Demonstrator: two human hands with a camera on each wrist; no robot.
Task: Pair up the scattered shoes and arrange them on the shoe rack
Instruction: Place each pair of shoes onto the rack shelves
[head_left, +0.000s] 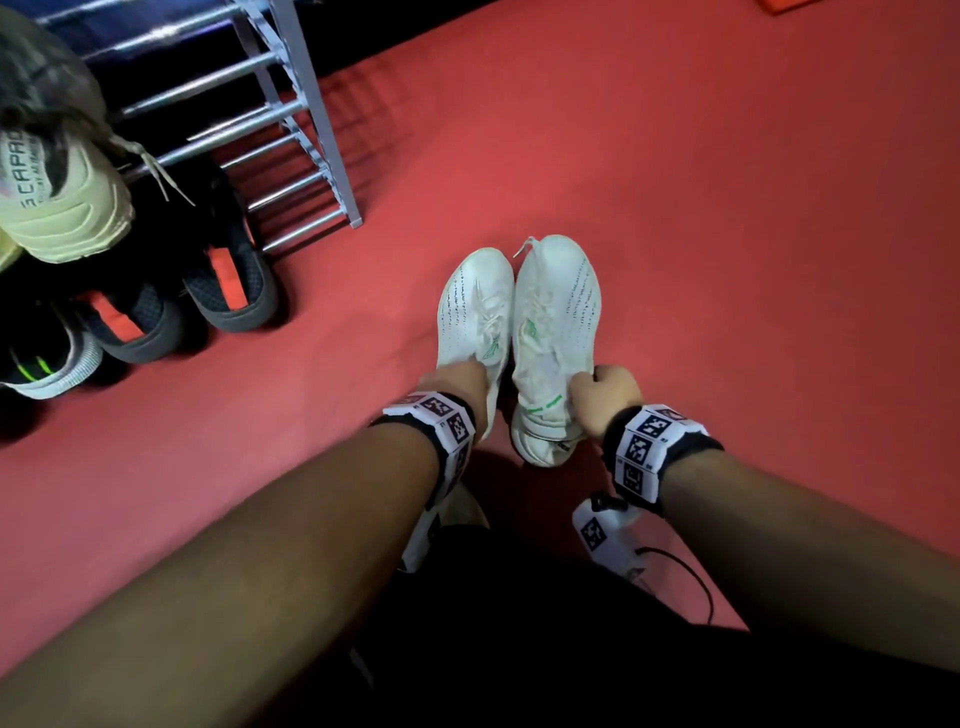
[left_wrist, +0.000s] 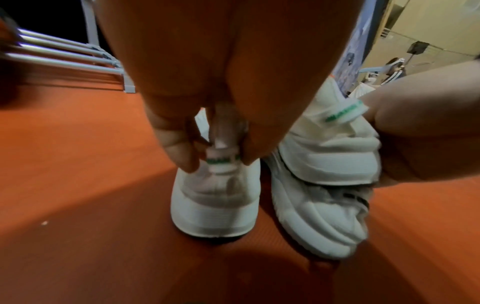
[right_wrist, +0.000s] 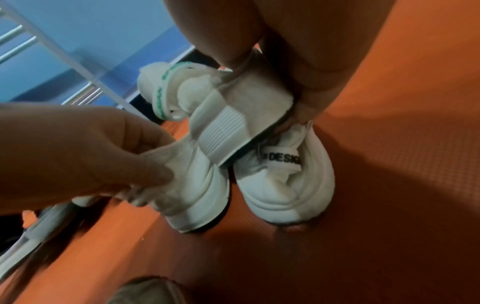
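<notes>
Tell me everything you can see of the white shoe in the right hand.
The white shoe is a knit-looking sneaker with white laces, dark speckled lines along its upper, green marks at the tongue and a thick white sole. It sits on the red floor, toe pointing away, beside its mate; their sides look to touch. The right hand grips its collar at the heel, crumpling it, in the right wrist view.

**Both hands gripping, arms extended forward**

Left hand (head_left: 460, 387) reaches down, fingers (left_wrist: 182, 152) pinching a heel tab of the left white shoe (head_left: 475, 317). Right hand (head_left: 605, 395) curls around the right white shoe (head_left: 556, 332) collar. Both forearms bare, marker bands on wrists.
</notes>
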